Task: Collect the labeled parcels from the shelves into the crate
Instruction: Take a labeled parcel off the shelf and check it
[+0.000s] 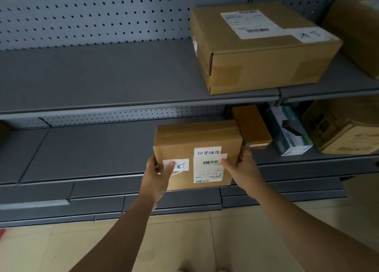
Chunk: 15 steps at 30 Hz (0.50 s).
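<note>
The left hand, just below the centre of the frame, is gripping the left edge of a small brown cardboard parcel, with its thumb pressing on the parcel's near face and partly covering a small white handwritten sticker. The right hand is gripping the parcel's right edge, its thumb lying on a white barcode label and its fingers curling round the side. A shorter white strip with printed characters is sitting just above that label.

The parcel is being held at the centre of the frame, at the front of the lower grey metal shelf, with its near edge hanging past the shelf's front lip. Whether its far end is touching the shelf cannot be told.

Just right of the parcel, on the same shelf, a narrow orange-brown box is lying, then a white and blue printed box, then a brown carton with black print at the right edge.

On the upper grey shelf, in the upper right, a large flat brown cardboard box bearing a white shipping label is resting, with another brown box beside it at the frame's edge. A grey perforated back panel is filling the upper left, and a beige tiled floor is showing along the bottom.
</note>
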Available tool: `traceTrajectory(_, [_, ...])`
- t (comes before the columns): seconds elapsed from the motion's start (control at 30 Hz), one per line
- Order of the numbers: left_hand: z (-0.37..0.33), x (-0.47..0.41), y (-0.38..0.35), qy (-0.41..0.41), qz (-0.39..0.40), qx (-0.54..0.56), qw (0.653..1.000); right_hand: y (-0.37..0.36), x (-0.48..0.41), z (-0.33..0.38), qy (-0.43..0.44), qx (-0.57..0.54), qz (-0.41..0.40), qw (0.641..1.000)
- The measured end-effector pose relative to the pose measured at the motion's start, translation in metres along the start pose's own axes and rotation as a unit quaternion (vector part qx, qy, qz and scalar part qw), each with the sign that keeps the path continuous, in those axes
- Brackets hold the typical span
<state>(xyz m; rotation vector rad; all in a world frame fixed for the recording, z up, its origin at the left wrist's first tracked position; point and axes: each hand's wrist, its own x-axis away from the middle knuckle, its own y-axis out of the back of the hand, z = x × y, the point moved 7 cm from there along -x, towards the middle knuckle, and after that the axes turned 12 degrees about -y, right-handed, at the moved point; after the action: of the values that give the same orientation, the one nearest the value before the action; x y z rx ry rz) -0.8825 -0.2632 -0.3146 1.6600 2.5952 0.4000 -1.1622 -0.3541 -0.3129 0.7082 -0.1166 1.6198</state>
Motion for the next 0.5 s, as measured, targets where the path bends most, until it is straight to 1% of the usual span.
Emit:
traceTrajectory(0.1, [0.0,-0.003,0.003,0.01,-0.012,0.004,1.0,0.004,-0.008,0.002,-0.012,-0.029,-0.022,0.999])
traceTrajectory(0.17, [0.007,-0.007,0.004,0.023,-0.003,0.001,1.0,0.002,-0.011,0.005,-0.023,-0.026,-0.018,0.999])
traceTrajectory(0.23, [0.016,-0.01,0.003,0.044,0.01,0.001,0.999,-0.006,-0.014,0.006,-0.025,0.002,-0.005,1.0])
traceTrajectory(0.37, [0.031,-0.013,-0.002,0.06,0.021,0.028,0.998,-0.024,-0.024,0.002,-0.015,0.09,0.02,0.996])
traceTrajectory(0.5, [0.042,-0.008,-0.014,0.083,0.045,0.117,0.989,-0.034,-0.038,-0.004,-0.03,0.131,0.003,0.991])
